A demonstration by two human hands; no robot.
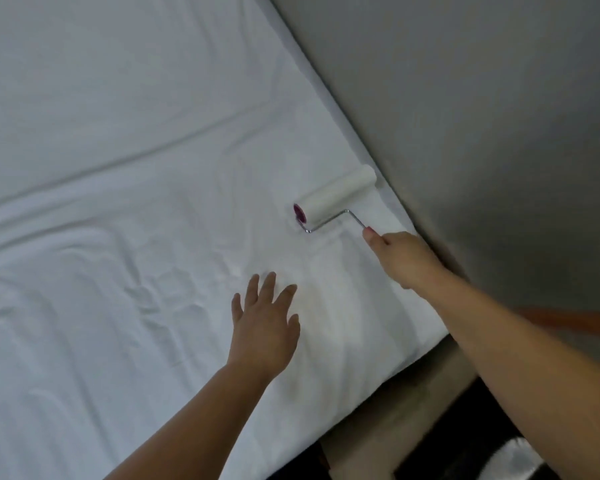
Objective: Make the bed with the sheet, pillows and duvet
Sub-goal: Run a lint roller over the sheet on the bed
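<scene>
Sheet [125,209], white, covers the bed and fills most of the view, running from the near left to the far right, where its edge meets a grey wall [482,98]. Long creases cross it on the left, and smaller wrinkles gather in the middle, just left of the left hand [265,327]. That hand lies flat on the sheet with its fingers straight and slightly spread, grasping nothing. The right hand [404,256] reaches in from the near right and is curled round the handle of a lint roller [335,195], with the thumb laid along the top of the handle. The handle itself is hidden inside the hand; only the bent metal rod shows between hand and roll. The white roll, with a purple end cap on its left side, rests on the sheet near the bed's right edge, close to the wall. Below the near right corner of the bed the floor is dark and blurred.
</scene>
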